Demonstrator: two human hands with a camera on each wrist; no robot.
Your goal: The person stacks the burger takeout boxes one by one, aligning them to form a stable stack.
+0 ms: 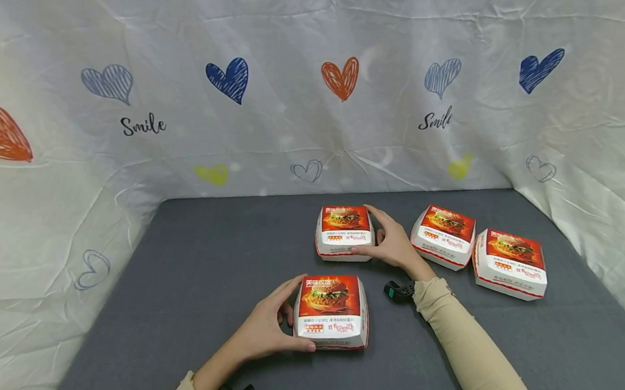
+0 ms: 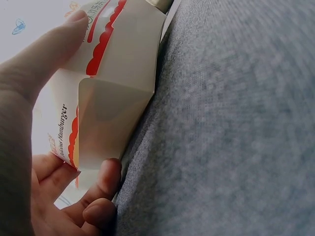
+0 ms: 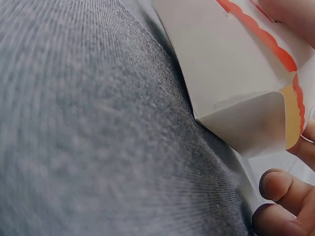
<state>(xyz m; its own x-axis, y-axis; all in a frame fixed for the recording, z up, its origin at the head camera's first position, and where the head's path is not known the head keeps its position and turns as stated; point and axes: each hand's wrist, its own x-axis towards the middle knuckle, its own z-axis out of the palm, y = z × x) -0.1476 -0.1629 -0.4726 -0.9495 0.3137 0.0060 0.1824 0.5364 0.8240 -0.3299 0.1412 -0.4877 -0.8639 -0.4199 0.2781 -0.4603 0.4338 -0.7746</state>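
My left grip (image 1: 266, 328) pinched one box (image 1: 331, 313), my right grip (image 1: 394, 241) a second box (image 1: 344, 231). A third box (image 1: 444, 236) and fourth box (image 1: 511, 262) stood rightward on the bench (image 1: 219, 255).

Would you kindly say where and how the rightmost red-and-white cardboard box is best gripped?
I'd bring the right hand, once free, from the right and grip the rightmost box by its near and far walls: its left side crowds another red-and-white cardboard box, while its right looks unobstructed.

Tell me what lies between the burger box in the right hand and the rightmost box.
In the head view, going right from that box, you meet the right hand, then another burger box, then the rightmost box.
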